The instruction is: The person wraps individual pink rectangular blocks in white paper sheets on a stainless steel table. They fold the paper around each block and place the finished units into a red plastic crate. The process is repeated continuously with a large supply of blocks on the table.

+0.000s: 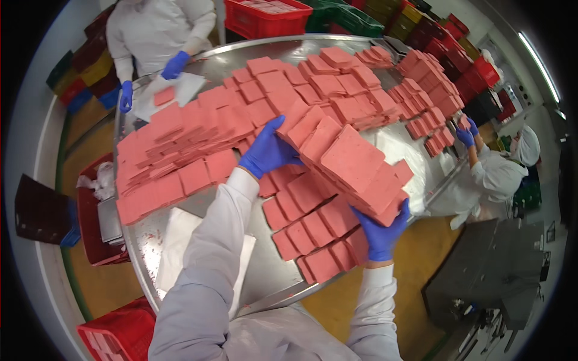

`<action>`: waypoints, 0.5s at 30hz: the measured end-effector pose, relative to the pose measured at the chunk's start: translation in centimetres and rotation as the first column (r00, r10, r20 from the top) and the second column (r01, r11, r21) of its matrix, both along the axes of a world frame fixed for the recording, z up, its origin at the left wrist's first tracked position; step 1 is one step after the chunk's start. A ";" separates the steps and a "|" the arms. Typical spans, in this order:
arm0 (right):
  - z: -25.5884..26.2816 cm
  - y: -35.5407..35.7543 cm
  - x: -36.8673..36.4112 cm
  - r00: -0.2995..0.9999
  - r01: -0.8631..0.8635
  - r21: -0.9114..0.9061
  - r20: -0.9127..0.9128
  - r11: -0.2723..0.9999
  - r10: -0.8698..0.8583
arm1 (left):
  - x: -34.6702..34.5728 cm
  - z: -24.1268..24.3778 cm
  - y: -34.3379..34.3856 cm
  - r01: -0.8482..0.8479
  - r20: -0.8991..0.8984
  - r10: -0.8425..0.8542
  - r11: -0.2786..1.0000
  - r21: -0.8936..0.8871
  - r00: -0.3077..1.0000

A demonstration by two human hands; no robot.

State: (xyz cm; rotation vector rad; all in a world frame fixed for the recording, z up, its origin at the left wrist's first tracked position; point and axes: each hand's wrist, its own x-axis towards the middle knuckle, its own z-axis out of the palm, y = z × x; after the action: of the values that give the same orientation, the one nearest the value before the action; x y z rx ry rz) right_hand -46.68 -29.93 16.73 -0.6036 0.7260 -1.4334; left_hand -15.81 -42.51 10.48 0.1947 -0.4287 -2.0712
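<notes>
A long, leaning row of pink sliced meat (pixel 352 153) is held between my two blue-gloved hands, above the stacks on the metal table. My left hand (pixel 271 149) grips its upper left end, thumb along the side. At the lower right end, my right hand (pixel 383 232) cups the slices with thumb and fingers spread around them. Below the held row stand more square stacks of pink slices (pixel 311 232), set in rows and partly hidden by it. Further stacks (pixel 180 135) spread to the left and toward the far side. White sheets (pixel 174 243) lie under my left forearm.
The steel table (pixel 271 280) has a raised rim. A co-worker's gloved hand (pixel 175 65) rests by a white sheet at far left; another co-worker (pixel 492 167) handles slices at right. Red crates (pixel 266 20) stand beyond the table, another red crate (pixel 117 331) at lower left.
</notes>
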 end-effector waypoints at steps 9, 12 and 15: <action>-0.9 1.0 11.5 0.817 -0.307 -0.166 -0.551 0.937 0.170 | 10.4 -0.1 18.3 -0.522 -0.122 0.532 0.846 0.108 0.838; -1.8 0.9 18.4 0.802 -0.595 0.109 0.135 0.796 0.581 | 15.4 -1.9 25.3 -0.694 -0.066 0.703 0.710 0.121 0.708; -5.0 0.1 25.0 0.756 -0.654 0.044 0.002 0.755 0.655 | 19.5 -2.2 28.8 -0.766 -0.076 0.786 0.616 0.184 0.614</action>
State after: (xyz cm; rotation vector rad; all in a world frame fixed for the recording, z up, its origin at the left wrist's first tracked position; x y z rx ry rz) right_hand -21.73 -29.84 11.69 -0.7443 0.4753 -0.7515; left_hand 3.70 -13.69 8.30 0.2496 -0.0640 -1.2164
